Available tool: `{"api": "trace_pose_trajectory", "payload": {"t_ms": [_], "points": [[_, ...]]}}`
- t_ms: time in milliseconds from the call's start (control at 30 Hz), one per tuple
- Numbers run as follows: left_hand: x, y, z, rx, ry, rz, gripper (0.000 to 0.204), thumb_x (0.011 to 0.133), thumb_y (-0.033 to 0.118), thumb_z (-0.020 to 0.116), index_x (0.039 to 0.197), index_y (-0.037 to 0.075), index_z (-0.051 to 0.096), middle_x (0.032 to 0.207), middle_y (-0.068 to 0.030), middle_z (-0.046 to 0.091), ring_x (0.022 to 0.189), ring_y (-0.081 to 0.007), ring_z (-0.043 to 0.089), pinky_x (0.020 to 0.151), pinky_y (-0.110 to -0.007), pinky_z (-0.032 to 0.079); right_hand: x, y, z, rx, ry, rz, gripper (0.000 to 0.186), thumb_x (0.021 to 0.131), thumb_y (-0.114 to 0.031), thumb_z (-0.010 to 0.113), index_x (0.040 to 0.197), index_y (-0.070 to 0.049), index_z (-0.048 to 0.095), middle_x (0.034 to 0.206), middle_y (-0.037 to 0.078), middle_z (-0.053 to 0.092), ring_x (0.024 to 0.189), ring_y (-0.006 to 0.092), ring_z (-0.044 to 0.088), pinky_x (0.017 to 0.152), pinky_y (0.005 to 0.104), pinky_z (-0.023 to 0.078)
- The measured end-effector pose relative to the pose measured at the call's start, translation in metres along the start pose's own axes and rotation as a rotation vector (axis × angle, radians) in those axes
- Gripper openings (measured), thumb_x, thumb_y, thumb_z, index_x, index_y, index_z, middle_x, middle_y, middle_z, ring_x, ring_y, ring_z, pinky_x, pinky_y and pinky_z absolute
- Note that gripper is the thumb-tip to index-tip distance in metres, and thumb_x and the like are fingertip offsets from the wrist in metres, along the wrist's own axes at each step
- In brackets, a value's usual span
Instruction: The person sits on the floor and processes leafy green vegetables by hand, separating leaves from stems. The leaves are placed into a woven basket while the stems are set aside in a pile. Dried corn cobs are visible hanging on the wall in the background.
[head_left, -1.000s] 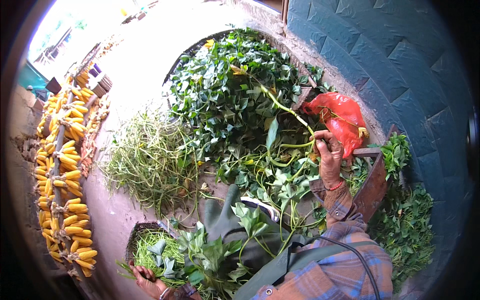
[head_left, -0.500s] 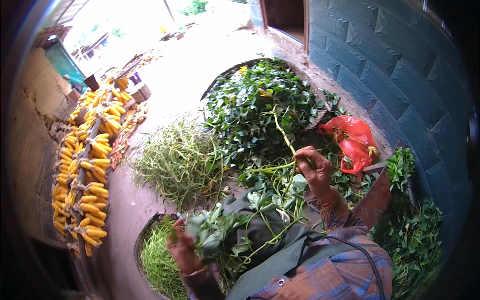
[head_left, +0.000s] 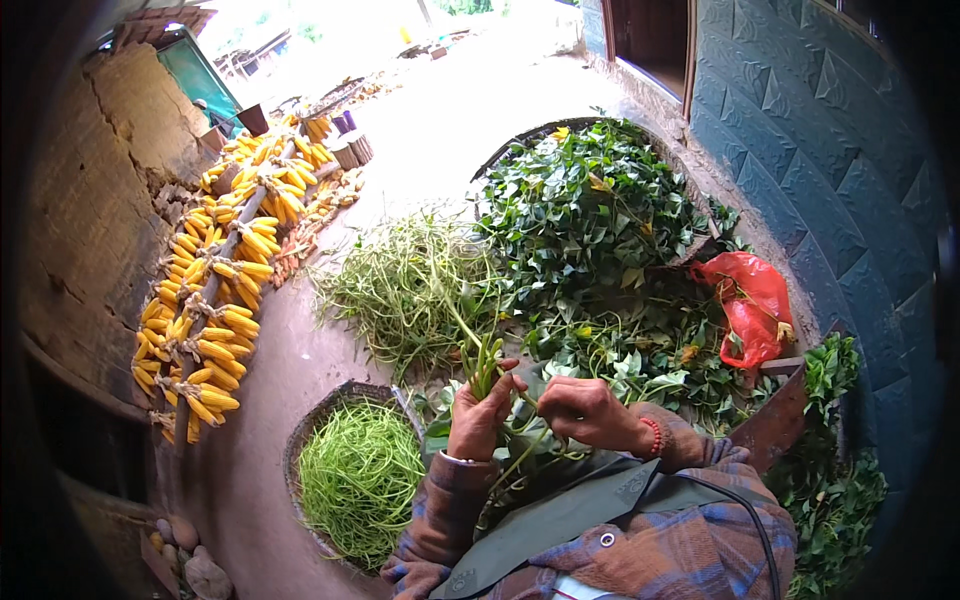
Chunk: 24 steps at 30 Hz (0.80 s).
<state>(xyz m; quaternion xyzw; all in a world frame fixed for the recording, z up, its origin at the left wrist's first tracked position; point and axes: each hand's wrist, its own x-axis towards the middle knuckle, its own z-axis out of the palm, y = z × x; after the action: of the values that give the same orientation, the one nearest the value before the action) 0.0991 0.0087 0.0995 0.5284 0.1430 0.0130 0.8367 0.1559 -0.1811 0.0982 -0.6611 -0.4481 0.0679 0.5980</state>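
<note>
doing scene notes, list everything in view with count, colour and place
corn cobs: many, yellow, along left pole
stem pile: one, pale green, centre
leaf heap: one, dark green, upper right of centre
basket: one, dark-rimmed, lower left
thin stems: many, bright green, in basket
plastic bag: one, red, right
leafy pile: one, green, lower right
textured wall: one, blue-green, right
doorway: one, dark, upper right
cracked wall: one, tan, upper left
plaid jacket: one, brown-blue, lower centre
bracelet: one, red, right wrist
left hand: one, bare, holding green stems
right hand: one, bare, beside left hand
</note>
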Motion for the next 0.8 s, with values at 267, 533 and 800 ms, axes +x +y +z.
{"api": "trace_pose_trajectory", "payload": {"t_ms": [267, 533, 800], "points": [[-0.007, 0.012, -0.001, 0.310, 0.040, 0.223, 0.030, 0.096, 0.014, 0.064, 0.123, 0.002, 0.065, 0.081, -0.0006, 0.068, 0.057, -0.0009, 0.043, 0.052, -0.017, 0.032, -0.012, 0.069, -0.005, 0.246, 0.307, 0.502, 0.013, 0.080, -0.004, 0.060, 0.091, 0.002, 0.066, 0.081, 0.004, 0.064, 0.078, 0.0098, 0.058, 0.071, 0.0258, 0.049], [-0.011, 0.001, -0.010, 0.251, 0.040, 0.135, 0.031, 0.096, 0.016, 0.064, 0.124, 0.003, 0.064, 0.079, 0.0008, 0.067, 0.057, -0.0005, 0.043, 0.052, -0.017, 0.032, 0.001, 0.030, -0.165, -0.243, 1.327, -0.103, 0.012, 0.093, -0.002, 0.060, 0.104, -0.005, 0.064, 0.083, -0.002, 0.059, 0.066, 0.0039, 0.049, 0.061, 0.0176, 0.042], [-0.014, -0.015, 0.003, 0.254, -0.057, 0.095, 0.028, 0.095, 0.011, 0.063, 0.121, 0.002, 0.065, 0.082, 0.0008, 0.068, 0.065, -0.0013, 0.052, 0.058, -0.017, 0.039, 0.084, 0.051, -0.141, -0.076, 0.643, -0.078, 0.036, 0.090, -0.013, 0.068, 0.123, -0.001, 0.062, 0.103, 0.010, 0.068, 0.073, 0.0138, 0.066, 0.059, 0.0274, 0.055]]}}
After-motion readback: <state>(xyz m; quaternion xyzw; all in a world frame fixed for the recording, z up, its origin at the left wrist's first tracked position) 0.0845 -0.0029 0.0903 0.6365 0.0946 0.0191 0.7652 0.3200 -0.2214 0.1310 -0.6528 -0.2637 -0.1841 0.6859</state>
